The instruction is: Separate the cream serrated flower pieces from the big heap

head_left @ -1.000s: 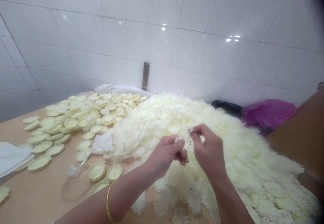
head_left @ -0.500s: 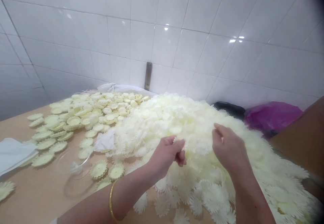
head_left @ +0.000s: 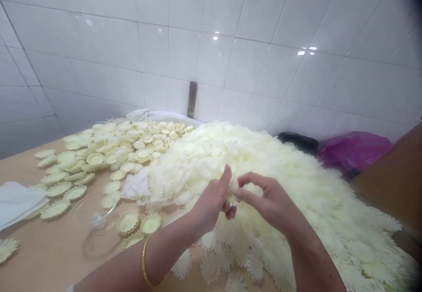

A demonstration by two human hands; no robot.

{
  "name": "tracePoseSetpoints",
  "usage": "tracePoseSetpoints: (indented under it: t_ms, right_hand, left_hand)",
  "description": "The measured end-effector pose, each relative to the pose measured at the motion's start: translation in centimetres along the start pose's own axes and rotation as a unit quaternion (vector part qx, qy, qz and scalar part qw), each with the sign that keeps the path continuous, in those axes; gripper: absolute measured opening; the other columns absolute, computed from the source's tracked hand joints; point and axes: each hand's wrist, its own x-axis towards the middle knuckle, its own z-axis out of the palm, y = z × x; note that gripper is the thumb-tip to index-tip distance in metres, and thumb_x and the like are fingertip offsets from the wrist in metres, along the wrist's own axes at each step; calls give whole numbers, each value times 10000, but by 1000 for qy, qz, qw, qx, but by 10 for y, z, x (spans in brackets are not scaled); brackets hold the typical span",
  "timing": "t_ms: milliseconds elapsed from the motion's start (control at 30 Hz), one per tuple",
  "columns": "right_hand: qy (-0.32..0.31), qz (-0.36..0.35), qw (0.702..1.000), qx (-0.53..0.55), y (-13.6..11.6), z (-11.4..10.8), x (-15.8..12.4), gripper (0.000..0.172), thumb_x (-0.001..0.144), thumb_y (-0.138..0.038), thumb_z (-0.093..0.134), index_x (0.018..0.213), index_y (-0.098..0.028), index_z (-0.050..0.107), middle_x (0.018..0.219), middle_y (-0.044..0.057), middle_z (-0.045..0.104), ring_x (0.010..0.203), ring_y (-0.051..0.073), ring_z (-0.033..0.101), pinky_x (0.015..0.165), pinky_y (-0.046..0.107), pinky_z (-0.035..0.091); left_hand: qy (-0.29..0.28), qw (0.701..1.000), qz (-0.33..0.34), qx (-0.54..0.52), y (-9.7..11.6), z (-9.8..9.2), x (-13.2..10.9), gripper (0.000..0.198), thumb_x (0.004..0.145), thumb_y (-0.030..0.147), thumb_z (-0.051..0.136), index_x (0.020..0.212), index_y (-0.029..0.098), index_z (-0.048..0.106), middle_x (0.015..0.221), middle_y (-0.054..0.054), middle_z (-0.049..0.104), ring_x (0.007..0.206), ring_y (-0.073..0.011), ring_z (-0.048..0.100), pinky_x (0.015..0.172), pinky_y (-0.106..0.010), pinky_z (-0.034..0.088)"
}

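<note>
Both of your hands met over the near slope of the big heap of pale flower pieces [head_left: 263, 160], and between them you held one small pale flower piece [head_left: 232, 189]. Your left hand [head_left: 212, 202] came in from the lower left with the forearm angled up across the table [head_left: 42, 257], a gold bangle [head_left: 144, 263] sitting on the wrist; its fingers were curled in toward the palm and the thumb stood up straight, pressed against the left edge of the piece. Your right hand [head_left: 270, 202] reached in from the lower right, wrist bent slightly, with the forefinger arched over the top and the thumb stretched along underneath, so the two formed a loop closed on the right side of the same piece; the other fingers were folded loosely behind. How much of the piece lay inside your grip could not be made out, since it blended with the heap behind it. To the left, flatter yellowish flower discs [head_left: 108, 151] lay spread over the table, a few loose ones near your left forearm, with a clear glass dish [head_left: 94, 215] beside them and a white cloth [head_left: 15, 202] at the far left edge. Beyond the heap on the right lay a magenta bag [head_left: 354, 149] against the white tiled wall [head_left: 198, 41].
</note>
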Motion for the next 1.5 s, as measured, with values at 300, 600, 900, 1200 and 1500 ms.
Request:
tracePoseSetpoints:
  t_ms: [300,600,900,1200,1500]
  right_hand:
    - [186,12,982,-10,10,4,7,198,793,-282,457,649,-173,538,618,5,580,574,138,516,557,241,397]
    - [318,109,922,-193,42,-37,4,422,772,-547,433,618,-172,550,561,44,583,500,157,490,484,263,345]
    - [88,24,990,-112,10,-17,0,288,812,-434,446,745,-187,578,729,20,617,684,164,554,617,268,398]
    - [-35,1,999,-40,-1,-7,-3,157,731,-349,566,768,-199,595,809,25,606,807,195,553,727,311,424]
    - [71,3,996,-50,5,-4,2,151,784,-245,462,694,-176,563,674,9,596,657,157,540,632,270,402]
  left_hand:
    - [-72,997,40,-9,2,3,-1,325,721,456,565,754,135,530,642,-37,586,499,-106,551,503,-230,403]
    - [-25,999,6,20,-3,7,-4,254,676,362,624,657,145,494,585,-13,566,452,-88,514,454,-210,368]
    - [14,998,47,26,-13,-2,5,363,704,469,566,559,180,402,395,71,329,329,-48,288,376,-212,238]
    - [-30,999,42,14,-8,-2,2,442,688,561,531,501,178,413,387,74,246,335,-53,244,365,-226,220]
    - [-65,997,40,6,-6,4,0,355,740,503,512,681,153,508,501,24,466,446,-85,456,472,-230,357]
